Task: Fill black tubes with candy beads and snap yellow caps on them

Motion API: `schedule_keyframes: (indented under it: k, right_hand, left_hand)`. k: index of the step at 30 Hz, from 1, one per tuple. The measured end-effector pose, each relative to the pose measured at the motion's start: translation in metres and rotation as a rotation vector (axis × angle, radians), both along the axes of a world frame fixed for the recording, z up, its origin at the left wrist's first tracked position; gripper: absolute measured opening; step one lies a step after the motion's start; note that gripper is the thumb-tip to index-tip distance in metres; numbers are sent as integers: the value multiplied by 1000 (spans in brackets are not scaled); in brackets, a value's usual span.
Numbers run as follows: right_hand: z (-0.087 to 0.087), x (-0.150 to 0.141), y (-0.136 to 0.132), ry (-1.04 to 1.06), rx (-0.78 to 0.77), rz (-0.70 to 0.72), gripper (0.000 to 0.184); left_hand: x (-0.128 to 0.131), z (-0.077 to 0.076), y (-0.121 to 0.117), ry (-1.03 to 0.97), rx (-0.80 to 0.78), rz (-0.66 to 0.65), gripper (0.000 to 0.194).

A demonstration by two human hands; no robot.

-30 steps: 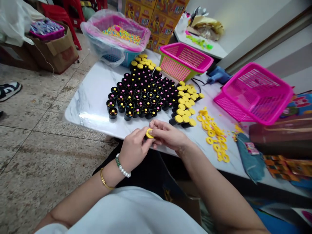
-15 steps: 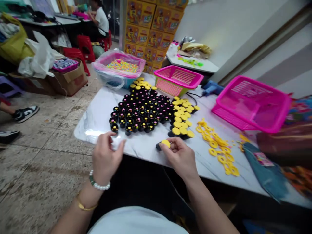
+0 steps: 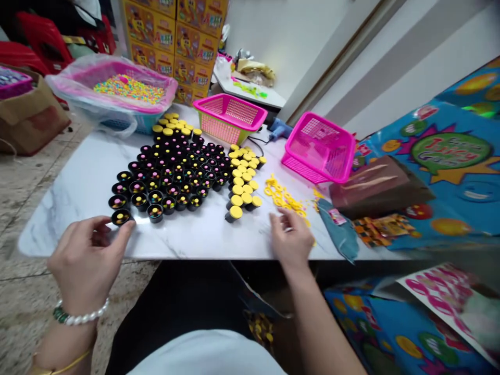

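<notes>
My left hand (image 3: pixel 88 258) is at the table's front left, thumb and forefinger closed on either side of a small black cup (image 3: pixel 121 217) with coloured beads inside. Beyond it stand many more open black cups (image 3: pixel 155 211), each with a pink or yellow knob in the middle. My right hand (image 3: pixel 292 238) is just in front of the loose yellow rings (image 3: pixel 279 192), fingers loosely bent and nothing visible in them. To its left, a black cup with a yellow cap (image 3: pixel 235 212) stands at the near end of a group of capped cups (image 3: pixel 244 177).
A plastic-lined basket (image 3: pixel 164 99) of coloured beads stands at the back left. Two pink baskets (image 3: pixel 230 104) (image 3: pixel 320 148) and a blue tool (image 3: pixel 279 129) are at the back. A teal cloth (image 3: pixel 338 229) and brown bag (image 3: pixel 375 187) lie on the right.
My hands have parted: the left went left to an open cup, the right set down the yellow-capped cup beside the others and moved right towards the rings. The view turned right.
</notes>
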State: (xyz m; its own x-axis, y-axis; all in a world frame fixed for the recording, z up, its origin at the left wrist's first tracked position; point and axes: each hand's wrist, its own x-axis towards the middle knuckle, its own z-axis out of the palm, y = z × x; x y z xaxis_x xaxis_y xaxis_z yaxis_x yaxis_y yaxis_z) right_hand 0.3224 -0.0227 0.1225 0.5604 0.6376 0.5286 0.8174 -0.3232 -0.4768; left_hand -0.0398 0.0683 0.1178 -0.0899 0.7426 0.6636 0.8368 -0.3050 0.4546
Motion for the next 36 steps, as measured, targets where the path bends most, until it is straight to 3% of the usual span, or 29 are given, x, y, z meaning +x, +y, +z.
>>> schedule_keyframes:
  k: [2,4,6,9,13,18,21,26,36]
  right_hand:
    - [-5,30,-10,-248,-118,-108,34]
    - [-11,41,-19,-390,-247,-69,34]
    - [-14,28,-29,-464,-282,34,32]
    - [-7,-14,-40,-493,-229,259,26]
    - [4,-45,-38,-390,-248,588,16]
    - [11,-44,-28,-238,-270,645,12]
    - [20,-61,-20,-112,-155,656,22]
    - [32,-93,0,-57,-85,811,26]
    - [25,-93,9,3,-99,849,21]
  left_hand:
    - [4,3,-10,13,12,-46,32]
    - [14,7,-24,8,-13,-149,29]
    - [31,9,-37,-17,-68,-311,25]
    - [61,7,-47,-57,-143,-535,20]
    - [91,0,-46,-62,-156,-725,16]
    - [101,-4,-41,-94,-181,-697,24]
    - [99,-3,-40,-99,-223,-726,33]
    - [98,-3,-39,-63,-272,-764,23]
    - [97,-2,-39,-50,-277,-739,21]
